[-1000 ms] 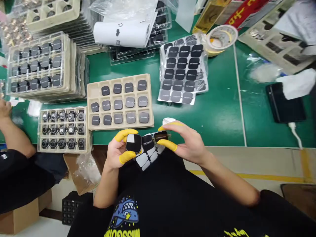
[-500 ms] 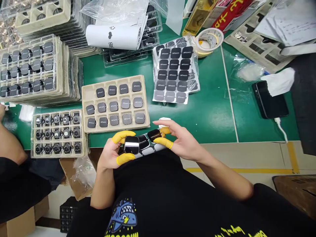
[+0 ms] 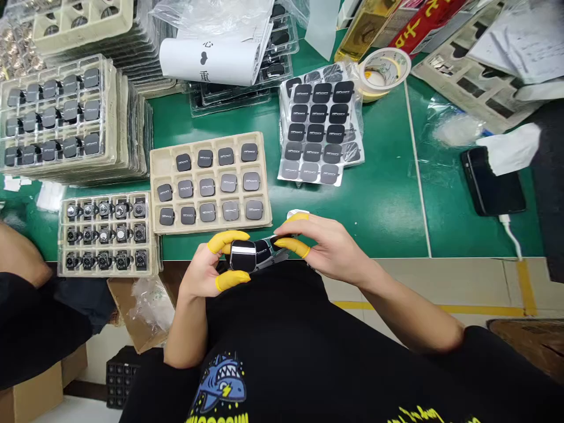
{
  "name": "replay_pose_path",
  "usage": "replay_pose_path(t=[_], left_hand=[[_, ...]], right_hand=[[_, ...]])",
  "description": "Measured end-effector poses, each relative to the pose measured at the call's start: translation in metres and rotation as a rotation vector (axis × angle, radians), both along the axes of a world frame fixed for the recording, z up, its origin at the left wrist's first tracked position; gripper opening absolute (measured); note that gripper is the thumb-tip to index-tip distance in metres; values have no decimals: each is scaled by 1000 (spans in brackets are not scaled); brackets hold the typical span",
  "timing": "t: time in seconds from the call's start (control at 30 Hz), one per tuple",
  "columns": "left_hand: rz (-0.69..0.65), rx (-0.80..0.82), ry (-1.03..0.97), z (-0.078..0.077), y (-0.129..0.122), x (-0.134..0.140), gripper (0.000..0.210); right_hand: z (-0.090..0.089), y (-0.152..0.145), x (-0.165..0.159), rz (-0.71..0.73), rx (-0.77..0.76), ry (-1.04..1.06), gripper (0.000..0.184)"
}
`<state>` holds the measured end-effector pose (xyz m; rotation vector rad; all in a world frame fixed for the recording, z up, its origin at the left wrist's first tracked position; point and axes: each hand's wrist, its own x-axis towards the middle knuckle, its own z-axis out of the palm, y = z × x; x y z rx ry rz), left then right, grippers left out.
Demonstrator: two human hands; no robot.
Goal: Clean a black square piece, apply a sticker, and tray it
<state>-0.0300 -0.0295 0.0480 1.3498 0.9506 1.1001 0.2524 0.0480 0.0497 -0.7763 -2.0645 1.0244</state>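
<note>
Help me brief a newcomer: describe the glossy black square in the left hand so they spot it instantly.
At the near edge of the green table, by the beige tray of lettered squares, find the left hand. Its yellow-covered fingertips hold the glossy black square. Unlike those squares, it shows a bright band, no lettering.

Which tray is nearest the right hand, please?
The central beige tray of dark lettered squares; its corner lies beside the right hand; the other trays are farther off.

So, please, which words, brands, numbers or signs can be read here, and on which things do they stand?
"HiFuture", apparently: sticker sheet, square pieces.
"心", heart sign, "重": white paper.
Too small or blurred: held sticker strip, tape roll, loose papers.
Unclear or cut off: red packaging, shirt.
</note>
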Motion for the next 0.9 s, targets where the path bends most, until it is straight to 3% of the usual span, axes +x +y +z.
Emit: replay_pose_path(t=[0.17,0.33,0.5,0.63,0.8,0.9], left_hand=[[9,8,-21,-2,0,2,64],[7,30,-37,-6,-1,5,63],[106,84,98,-26,1,-3,66],[199,133,290,-41,4,-9,70],[70,227,248,-45,8,1,75],[61,296,213,-44,11,7,78]], right_hand=[[-11,-2,0,-14,213,24,22],[-10,-1,-4,-36,176,13,21],[1,-6,-3,-27,174,89,15],[22,-15,5,-49,-18,224,11],[51,-8,-10,-57,-422,254,8],[55,0,-29,3,-545,232,9]])
